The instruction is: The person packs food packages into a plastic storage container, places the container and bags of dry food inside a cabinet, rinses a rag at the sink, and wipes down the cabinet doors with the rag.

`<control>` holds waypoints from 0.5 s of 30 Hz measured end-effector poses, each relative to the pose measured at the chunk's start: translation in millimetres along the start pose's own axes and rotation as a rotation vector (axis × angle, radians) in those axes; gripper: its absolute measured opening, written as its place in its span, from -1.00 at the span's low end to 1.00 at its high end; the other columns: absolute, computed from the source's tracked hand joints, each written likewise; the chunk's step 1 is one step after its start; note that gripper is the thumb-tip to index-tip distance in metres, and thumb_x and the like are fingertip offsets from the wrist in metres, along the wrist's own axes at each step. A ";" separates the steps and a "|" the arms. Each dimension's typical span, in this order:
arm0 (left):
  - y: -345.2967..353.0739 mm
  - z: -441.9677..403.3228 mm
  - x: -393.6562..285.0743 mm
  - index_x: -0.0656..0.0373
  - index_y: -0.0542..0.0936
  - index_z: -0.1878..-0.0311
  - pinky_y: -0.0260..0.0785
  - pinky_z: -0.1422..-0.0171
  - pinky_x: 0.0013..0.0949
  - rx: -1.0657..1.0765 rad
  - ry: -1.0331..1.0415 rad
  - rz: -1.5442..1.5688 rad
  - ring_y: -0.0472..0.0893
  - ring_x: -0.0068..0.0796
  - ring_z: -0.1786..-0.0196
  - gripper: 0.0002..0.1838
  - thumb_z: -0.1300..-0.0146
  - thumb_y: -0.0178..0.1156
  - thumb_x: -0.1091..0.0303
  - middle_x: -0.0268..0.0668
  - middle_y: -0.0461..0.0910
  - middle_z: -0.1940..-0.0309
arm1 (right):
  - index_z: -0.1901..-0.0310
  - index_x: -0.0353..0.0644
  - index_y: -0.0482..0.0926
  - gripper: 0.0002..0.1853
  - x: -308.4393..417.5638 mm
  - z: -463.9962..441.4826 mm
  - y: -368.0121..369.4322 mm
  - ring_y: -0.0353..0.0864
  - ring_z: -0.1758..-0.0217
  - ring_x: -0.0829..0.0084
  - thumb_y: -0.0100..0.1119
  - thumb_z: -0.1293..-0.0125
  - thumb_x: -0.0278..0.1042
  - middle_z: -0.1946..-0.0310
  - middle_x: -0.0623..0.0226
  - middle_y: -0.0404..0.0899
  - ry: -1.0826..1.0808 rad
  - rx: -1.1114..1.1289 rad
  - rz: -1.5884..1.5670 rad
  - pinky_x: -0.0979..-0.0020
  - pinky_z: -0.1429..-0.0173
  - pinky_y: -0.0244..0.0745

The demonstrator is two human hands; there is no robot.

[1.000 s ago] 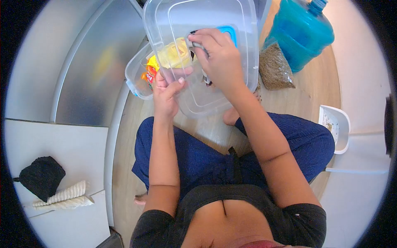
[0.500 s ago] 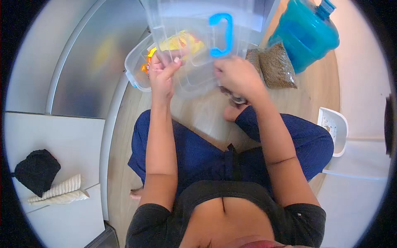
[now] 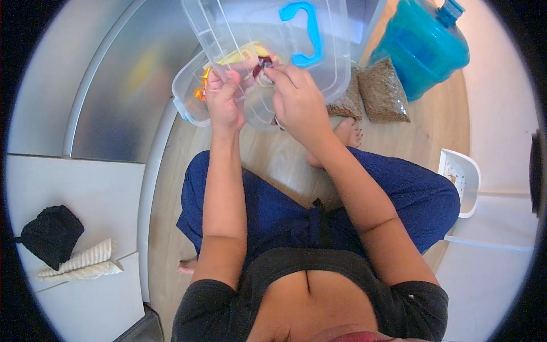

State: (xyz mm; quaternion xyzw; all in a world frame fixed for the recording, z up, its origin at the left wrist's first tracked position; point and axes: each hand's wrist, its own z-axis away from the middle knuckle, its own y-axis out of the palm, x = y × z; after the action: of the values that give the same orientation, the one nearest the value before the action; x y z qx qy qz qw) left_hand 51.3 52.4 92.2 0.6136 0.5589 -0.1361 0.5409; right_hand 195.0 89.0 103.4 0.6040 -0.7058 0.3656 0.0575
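My left hand (image 3: 225, 100) grips the near-left edge of a clear plastic lid (image 3: 336, 60) with a blue handle (image 3: 314, 37), thumb on top. The lid is tilted up over a clear plastic box (image 3: 185, 85) on the floor. Inside the box lie yellow and orange wrapped packets (image 3: 200, 91), partly seen through the lid. My right hand (image 3: 299, 102) pinches a small dark red and whitish item (image 3: 262, 69) close to my left hand, above the box. Its exact kind is unclear.
Clear bags of brown pellets (image 3: 384, 91) stand beside a blue-green water jug (image 3: 424, 48) on the right. A white tray (image 3: 464, 182) sits by my knee. On the left are a black knitted item (image 3: 51, 233) and a white ribbed cloth (image 3: 85, 261).
My right hand has moved left and up with the small item, from beside the lid to over the box near my left hand. The lid has shifted slightly up and left.
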 end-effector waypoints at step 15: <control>11.0 7.3 7.1 0.10 0.42 -0.05 0.43 0.05 -0.39 -0.097 -0.101 0.050 0.56 -0.48 0.03 -0.45 -0.14 0.15 -0.11 -0.27 0.59 0.11 | 0.12 -0.19 0.56 -0.68 -4.8 -37.9 -13.0 0.46 0.07 0.32 0.14 0.00 -0.46 0.11 0.29 0.50 -0.201 -0.010 -0.151 0.41 0.00 0.40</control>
State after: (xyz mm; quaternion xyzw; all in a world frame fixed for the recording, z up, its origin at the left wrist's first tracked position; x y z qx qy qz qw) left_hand 66.0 52.6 89.7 0.5930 0.5214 -0.1259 0.6006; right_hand 194.2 115.1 134.3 0.6889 -0.6622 0.2944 0.0169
